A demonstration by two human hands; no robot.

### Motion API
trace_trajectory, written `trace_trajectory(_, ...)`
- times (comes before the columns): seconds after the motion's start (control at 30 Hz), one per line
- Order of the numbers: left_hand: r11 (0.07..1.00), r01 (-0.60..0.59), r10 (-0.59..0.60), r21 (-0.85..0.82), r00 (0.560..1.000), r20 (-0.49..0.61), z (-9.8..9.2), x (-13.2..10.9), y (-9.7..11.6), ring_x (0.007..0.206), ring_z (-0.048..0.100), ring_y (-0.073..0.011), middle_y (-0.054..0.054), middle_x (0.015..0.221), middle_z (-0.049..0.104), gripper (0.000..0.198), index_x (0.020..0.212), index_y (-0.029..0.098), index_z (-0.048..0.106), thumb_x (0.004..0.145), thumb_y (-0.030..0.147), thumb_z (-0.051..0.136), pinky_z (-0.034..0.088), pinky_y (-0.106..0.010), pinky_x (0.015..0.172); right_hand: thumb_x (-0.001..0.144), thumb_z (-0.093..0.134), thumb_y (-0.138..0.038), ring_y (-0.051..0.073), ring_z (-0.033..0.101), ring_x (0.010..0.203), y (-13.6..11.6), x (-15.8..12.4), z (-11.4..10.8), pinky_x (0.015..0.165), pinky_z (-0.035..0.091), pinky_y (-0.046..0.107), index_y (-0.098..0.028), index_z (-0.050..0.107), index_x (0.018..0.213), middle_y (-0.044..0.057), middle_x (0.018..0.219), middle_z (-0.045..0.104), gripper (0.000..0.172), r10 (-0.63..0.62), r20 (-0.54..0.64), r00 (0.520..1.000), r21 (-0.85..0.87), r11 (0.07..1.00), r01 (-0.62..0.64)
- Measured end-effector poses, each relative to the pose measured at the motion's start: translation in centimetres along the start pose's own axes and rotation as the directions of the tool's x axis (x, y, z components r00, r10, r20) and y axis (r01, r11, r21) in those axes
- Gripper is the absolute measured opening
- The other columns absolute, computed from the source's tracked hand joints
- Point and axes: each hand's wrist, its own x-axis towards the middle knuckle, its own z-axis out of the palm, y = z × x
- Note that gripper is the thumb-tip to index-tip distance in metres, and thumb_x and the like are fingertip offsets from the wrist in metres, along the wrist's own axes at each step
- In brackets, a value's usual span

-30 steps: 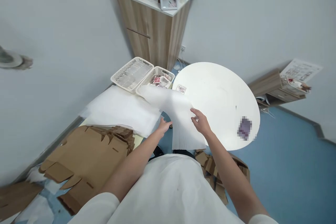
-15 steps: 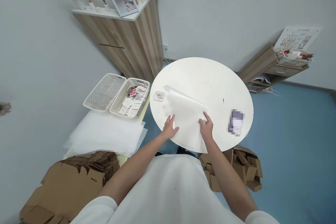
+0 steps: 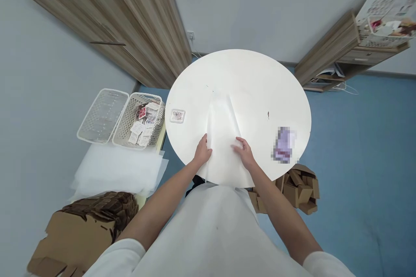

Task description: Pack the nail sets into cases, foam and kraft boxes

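A thin white translucent sheet (image 3: 224,134) lies on the round white table (image 3: 253,82), near its front edge. My left hand (image 3: 202,153) grips the sheet's left edge, with the fingers curled on it. My right hand (image 3: 243,152) rests on the sheet's right part, its fingers pressing down. A small clear packet with a red print (image 3: 177,115) lies on the table to the left of the sheet. A purple and white item (image 3: 283,144) sits near the table's right edge.
Two white mesh baskets (image 3: 110,117) stand at the left, one holding several small packets. A stack of white sheets (image 3: 117,171) and flat cardboard blanks (image 3: 84,229) lie below them. More cardboard (image 3: 297,186) sits under the table. Wooden cabinets stand along the walls.
The sheet came from the left stack onto the table and now lies flat and narrower in front of me. Both hands moved with it. My view turned right and down.
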Motion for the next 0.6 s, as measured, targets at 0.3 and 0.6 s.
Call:
trace_trajectory(0.3,0.985,-0.107,0.101,0.134,0.994,0.051,0.1,-0.2,-0.8,0.117,0.041,-0.0236,-0.01,0.132,0.039,0.071,0.137,0.02,0.017,0.074,0.008,0.046,0.039,-0.037,0.093,0.065,0.06,-0.029,0.013,0.057,0.083,-6.0,6.4,-0.9,0.078,0.045,0.031,-0.022,0.06,0.099,0.003,0.102,0.059,0.035,-0.099,-0.021,0.995,0.028,0.995,0.099)
trace_trajectory(0.6,0.972,-0.089,0.109,0.219,0.99,-0.084,0.4,1.3,0.0,0.117,0.041,-0.0245,-0.012,0.133,0.036,0.075,0.138,0.019,0.012,0.073,0.01,0.049,0.04,-0.037,0.09,0.073,0.046,-0.028,0.02,0.045,0.107,-2.6,2.0,-1.2,0.091,0.038,0.039,-0.02,0.042,0.12,0.01,0.122,0.044,0.048,-0.303,-0.381,0.874,-0.416,0.9,0.131)
